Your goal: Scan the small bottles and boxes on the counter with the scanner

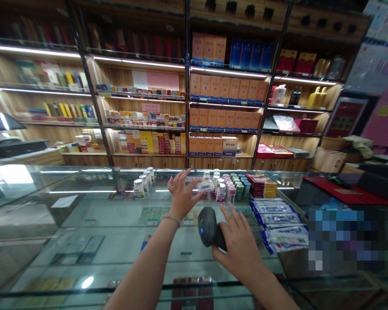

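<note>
My left hand (182,194) is over the glass counter, its thumb and index finger closed on the near side of a small clear bottle (205,186) with a label. The bottle is tipped on its side, and my other left fingers stretch away. In my right hand (241,241) is a black barcode scanner (207,226) with a small blue light, gripped by its handle. The scanner's head points left, below the bottle. Just right of the held bottle stand similar white-capped bottles (220,192). More white-capped bottles (139,189) stand in a row to the left.
Pink tubes (231,193), green tubes (239,188) and red-gold packs (261,186) stand right of the bottles. Blue-white packets (280,221) lie nearer on the glass counter (116,228). Behind it rise lit shelves with orange boxes (224,88). A red mat (345,189) lies far right.
</note>
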### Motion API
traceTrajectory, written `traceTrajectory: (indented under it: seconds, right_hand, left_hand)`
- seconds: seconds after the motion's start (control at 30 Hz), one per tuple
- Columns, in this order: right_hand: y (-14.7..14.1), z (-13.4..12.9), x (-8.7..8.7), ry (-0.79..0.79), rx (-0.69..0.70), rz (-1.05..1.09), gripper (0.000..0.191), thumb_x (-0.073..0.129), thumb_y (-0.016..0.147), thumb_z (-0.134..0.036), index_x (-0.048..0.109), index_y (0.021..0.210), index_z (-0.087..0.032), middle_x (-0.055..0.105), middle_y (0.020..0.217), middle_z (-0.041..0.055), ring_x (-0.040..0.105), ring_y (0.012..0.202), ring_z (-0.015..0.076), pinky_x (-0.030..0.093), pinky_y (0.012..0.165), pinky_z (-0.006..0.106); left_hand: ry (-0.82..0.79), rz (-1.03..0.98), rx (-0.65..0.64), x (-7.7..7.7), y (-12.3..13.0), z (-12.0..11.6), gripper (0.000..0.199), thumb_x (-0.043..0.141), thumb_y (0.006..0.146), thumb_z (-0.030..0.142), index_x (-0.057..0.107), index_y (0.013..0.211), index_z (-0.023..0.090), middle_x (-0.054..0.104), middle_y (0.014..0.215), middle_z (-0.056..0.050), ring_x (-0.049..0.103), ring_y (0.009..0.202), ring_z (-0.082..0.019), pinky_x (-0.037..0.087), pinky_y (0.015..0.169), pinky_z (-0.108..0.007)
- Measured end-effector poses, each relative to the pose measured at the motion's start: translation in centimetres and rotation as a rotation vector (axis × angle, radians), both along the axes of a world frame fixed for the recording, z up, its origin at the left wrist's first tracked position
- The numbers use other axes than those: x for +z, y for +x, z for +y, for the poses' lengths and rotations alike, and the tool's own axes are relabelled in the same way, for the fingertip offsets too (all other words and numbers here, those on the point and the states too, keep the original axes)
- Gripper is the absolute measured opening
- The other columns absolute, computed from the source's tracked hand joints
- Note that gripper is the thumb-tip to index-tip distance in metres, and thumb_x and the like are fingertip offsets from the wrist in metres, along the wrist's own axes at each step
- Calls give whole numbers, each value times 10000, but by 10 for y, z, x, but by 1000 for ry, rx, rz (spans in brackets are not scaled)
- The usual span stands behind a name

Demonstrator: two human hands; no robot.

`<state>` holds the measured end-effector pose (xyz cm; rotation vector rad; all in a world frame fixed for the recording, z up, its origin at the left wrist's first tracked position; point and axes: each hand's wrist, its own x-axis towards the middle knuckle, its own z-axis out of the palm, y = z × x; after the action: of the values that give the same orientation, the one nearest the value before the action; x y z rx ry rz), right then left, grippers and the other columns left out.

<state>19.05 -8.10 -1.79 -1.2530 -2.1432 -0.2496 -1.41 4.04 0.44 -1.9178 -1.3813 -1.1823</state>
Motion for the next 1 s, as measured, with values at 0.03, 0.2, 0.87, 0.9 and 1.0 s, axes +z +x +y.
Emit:
traceTrajectory:
  seconds: [0.03,0.2,0.87,0.9,1.0]
  right_hand:
    - [2,-2,3,-13,11,46,241,633,752,-296,663,969,-197,480,1522,128,459,1376,370,405,1112,559]
    - [19,-9,22,-173,95,286,408,541,751,-235,587,1156,-223,696,1177,94,705,960,264,572,798,386]
    - [28,-13,46,-601,87,480,375,546,797,-302,618,1153,-211,625,609,-29,612,520,177,471,556,268]
    - [28,-13,45,-601,87,476,375,543,799,-300,613,1157,-210,625,608,-30,602,506,172,465,551,266]
    - [27,-14,45,-585,84,491,361,529,809,-308,600,1150,-211,658,662,-15,610,521,174,463,552,271]
  left_hand:
    - [1,2,3,0,0,0,377,738,796,497,710,1135,335,488,1474,-107,393,1398,-326,153,1187,-577]
    - [13,-6,20,-2,0,1,387,735,799,497,705,1149,337,490,1466,-109,390,1399,-329,146,1191,-571]
    - [139,-47,129,-4,3,5,379,786,758,473,731,1090,299,553,1387,-124,477,1312,-339,164,1160,-543]
    - [137,-44,128,-4,3,4,381,783,761,480,729,1093,302,554,1385,-124,476,1313,-338,167,1158,-543]
    - [134,-38,120,-3,3,3,376,765,772,511,725,1094,320,550,1388,-118,465,1320,-335,175,1152,-545]
